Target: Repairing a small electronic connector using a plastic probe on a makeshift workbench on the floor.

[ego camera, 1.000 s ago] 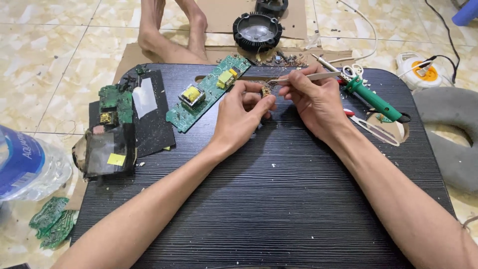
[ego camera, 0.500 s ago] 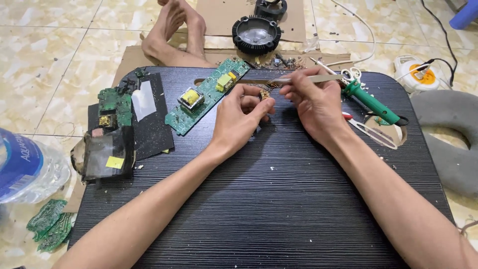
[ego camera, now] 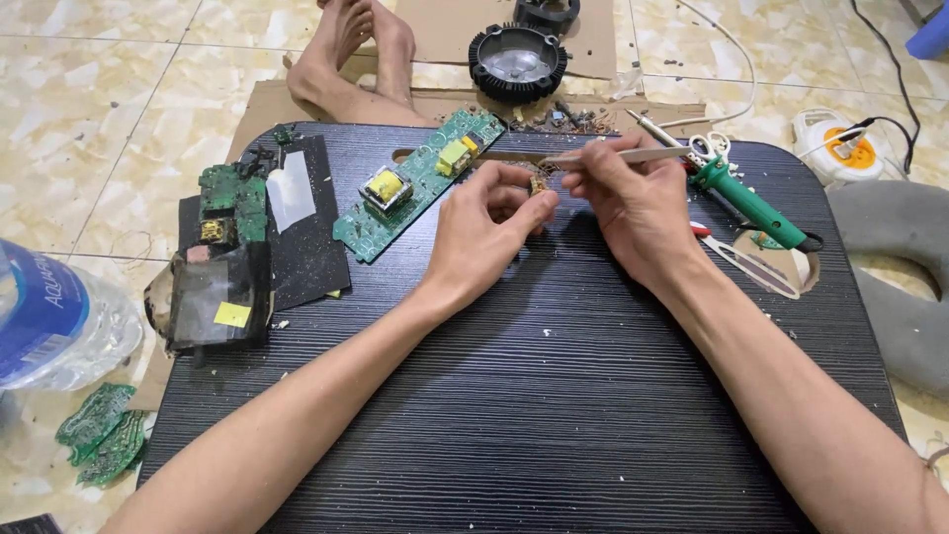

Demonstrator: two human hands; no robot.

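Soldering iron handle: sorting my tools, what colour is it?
Green, on the soldering iron beside the right hand; head view.

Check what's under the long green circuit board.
The long green circuit board lies on the black ribbed tabletop, its far end over a slot. Anything beneath the board is hidden.

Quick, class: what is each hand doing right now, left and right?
Left hand: fingers pinched shut on a small component.
Right hand: shut on metal tweezers, tips at the component.

home floor repair spot, tiled floor [ego camera: 119, 89], soldering iron [ego camera: 753, 206]
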